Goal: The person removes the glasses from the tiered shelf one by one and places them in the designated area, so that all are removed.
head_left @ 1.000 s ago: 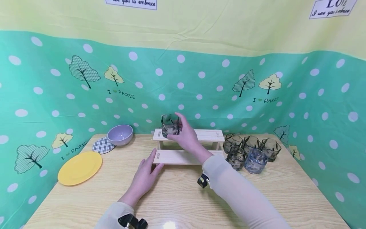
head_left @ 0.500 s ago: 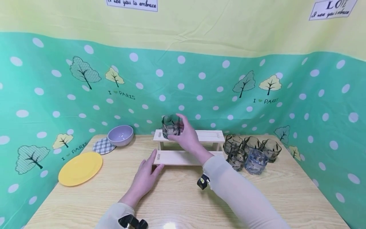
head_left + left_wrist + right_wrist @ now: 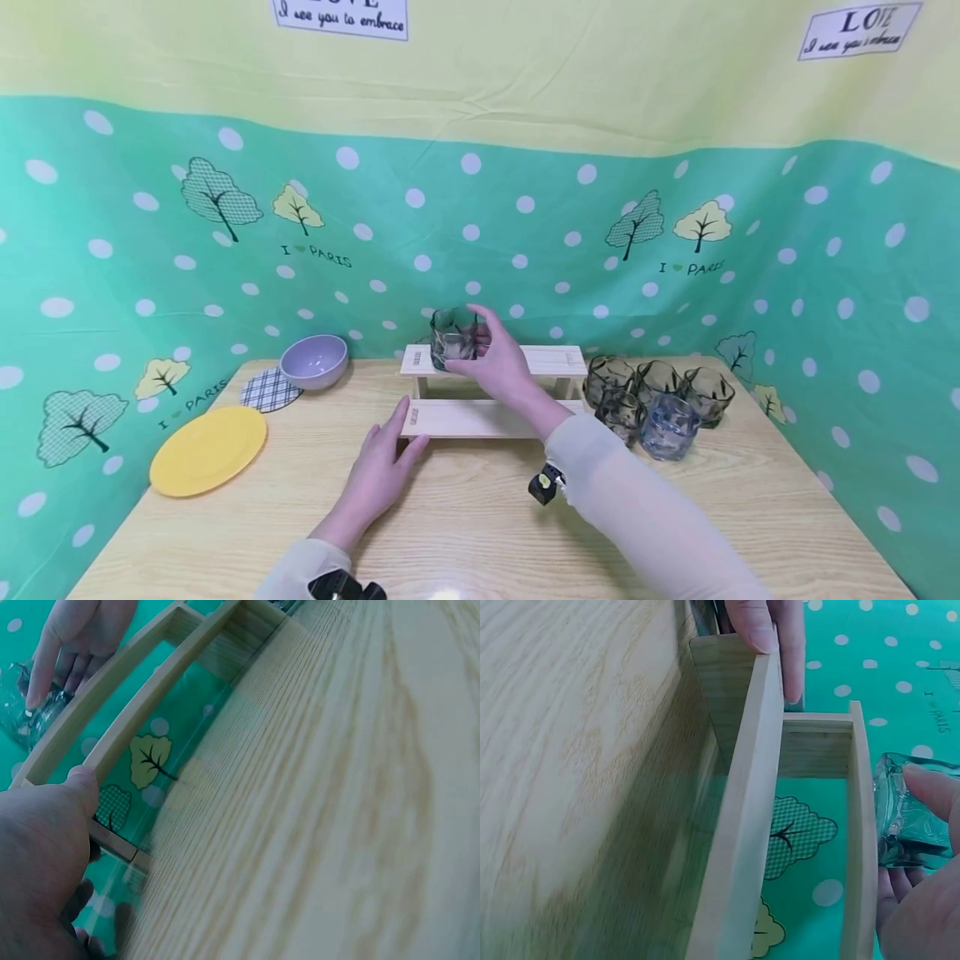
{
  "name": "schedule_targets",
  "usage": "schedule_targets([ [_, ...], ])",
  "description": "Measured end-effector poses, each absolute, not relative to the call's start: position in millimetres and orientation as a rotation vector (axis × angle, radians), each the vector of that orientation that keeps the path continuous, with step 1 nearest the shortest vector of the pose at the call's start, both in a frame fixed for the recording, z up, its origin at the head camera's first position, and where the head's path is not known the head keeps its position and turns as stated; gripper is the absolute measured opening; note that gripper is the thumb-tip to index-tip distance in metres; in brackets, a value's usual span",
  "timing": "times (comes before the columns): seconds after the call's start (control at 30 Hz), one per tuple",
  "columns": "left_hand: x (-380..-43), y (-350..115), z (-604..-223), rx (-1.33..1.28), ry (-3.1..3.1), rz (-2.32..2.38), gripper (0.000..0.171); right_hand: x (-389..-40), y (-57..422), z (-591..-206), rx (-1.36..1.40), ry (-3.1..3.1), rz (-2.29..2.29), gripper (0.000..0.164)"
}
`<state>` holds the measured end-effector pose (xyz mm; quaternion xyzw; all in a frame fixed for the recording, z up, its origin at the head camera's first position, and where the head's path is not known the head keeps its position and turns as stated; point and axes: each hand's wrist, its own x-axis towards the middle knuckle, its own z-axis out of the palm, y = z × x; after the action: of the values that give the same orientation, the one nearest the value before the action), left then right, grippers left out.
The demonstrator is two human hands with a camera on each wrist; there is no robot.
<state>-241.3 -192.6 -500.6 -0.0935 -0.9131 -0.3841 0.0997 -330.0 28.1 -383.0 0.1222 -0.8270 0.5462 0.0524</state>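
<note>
A two-tier wooden shelf (image 3: 468, 419) stands in the middle of the table, toward the back. On the left part of its upper tier is a dark clear tumbler (image 3: 452, 342), upright. My right hand (image 3: 504, 364) grips that tumbler from the right side, thumb in front. My left hand (image 3: 378, 468) holds the left end of the lower tier, its thumb at the front edge. In the right wrist view the left thumb (image 3: 762, 639) presses on the plank's edge, and the tumbler (image 3: 907, 817) sits against the upper plank. Whether its base fully rests on the wood is hard to tell.
Several dark tumblers (image 3: 609, 382) and a bluish one (image 3: 669, 427) cluster right of the shelf. At the left are a purple bowl (image 3: 315, 363), a checked round mat (image 3: 268, 392) and a yellow plate (image 3: 208, 452). A green patterned cloth (image 3: 480, 217) hangs behind.
The tumbler and my right hand have shifted slightly to the right along the upper tier. My left hand stays on the shelf's end. The head view has tilted up a little.
</note>
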Motion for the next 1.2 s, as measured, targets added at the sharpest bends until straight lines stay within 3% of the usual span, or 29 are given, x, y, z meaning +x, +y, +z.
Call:
schedule_targets([
  [1.2, -241, -194, -500, -0.266, -2.706, -1.176, 0.079, -271, 126, -346, 0.383, -2.5, 1.732, 0.107],
])
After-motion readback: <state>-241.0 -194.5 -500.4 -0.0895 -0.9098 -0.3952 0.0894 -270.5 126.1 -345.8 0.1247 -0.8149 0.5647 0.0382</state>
